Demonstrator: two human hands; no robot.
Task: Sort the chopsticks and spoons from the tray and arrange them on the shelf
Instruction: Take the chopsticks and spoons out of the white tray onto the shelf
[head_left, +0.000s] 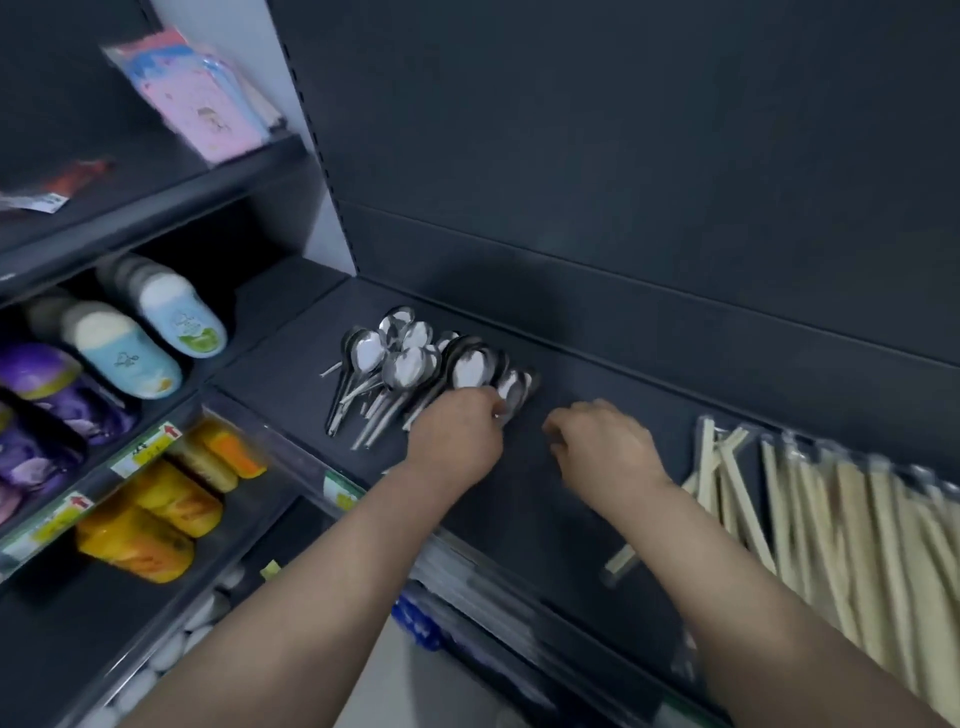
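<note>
Several metal spoons (405, 364) lie bunched on the dark shelf (597, 384), bowls toward the back wall. My left hand (457, 431) rests at the right end of the bunch, fingers closed on the handle of the rightmost spoon (511, 389). My right hand (602, 441) hovers just to the right over bare shelf, fingers curled, nothing visible in it. Many wrapped wooden chopsticks (841, 519) lie in a row at the shelf's right side. No tray is in view.
To the left, a neighbouring rack holds blue-and-white bottles (156, 322), purple packs (41, 395) and yellow-orange packs (171, 499). A pink packet (208, 93) leans on the upper left shelf. Lower shelves with goods sit beneath my arms.
</note>
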